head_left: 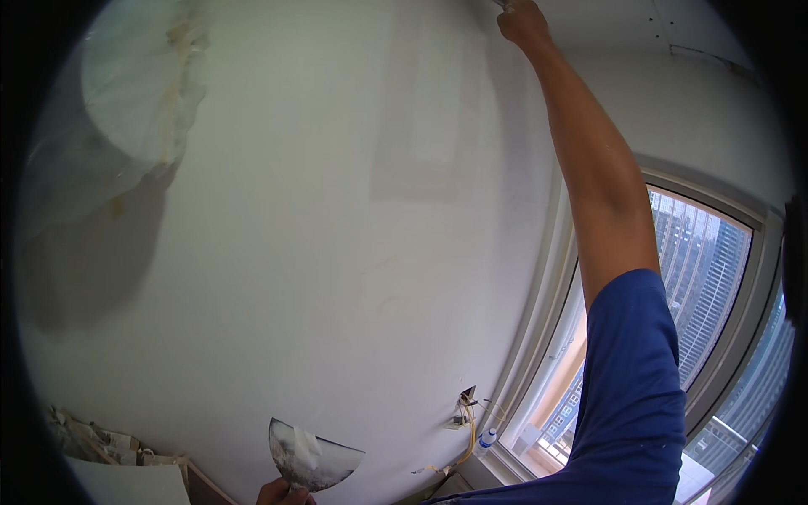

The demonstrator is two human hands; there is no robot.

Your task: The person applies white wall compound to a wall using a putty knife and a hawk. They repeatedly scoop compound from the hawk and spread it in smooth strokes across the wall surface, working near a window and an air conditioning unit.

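At the bottom edge my left hand [286,493] is closed round the handle of a wide putty knife [316,461]. Its fan-shaped metal blade points up and carries a smear of white putty [306,446]. My right arm, in a blue sleeve, stretches up to the top of the picture. There my right hand [523,23] is closed in a fist against the upper wall. Only a small greyish end of what it grips shows, the remainder being cut off by the frame. Beneath it, a damp-looking grey patch [417,181] marks the white wall [278,252].
A translucent plastic sheet [135,93] hangs at the upper left. Loose yellow wires [469,429] come out of a wall box [467,394]. A bottle [488,438] stands by the window [707,278] on the right. Boards and debris [118,446] lie at the lower left.
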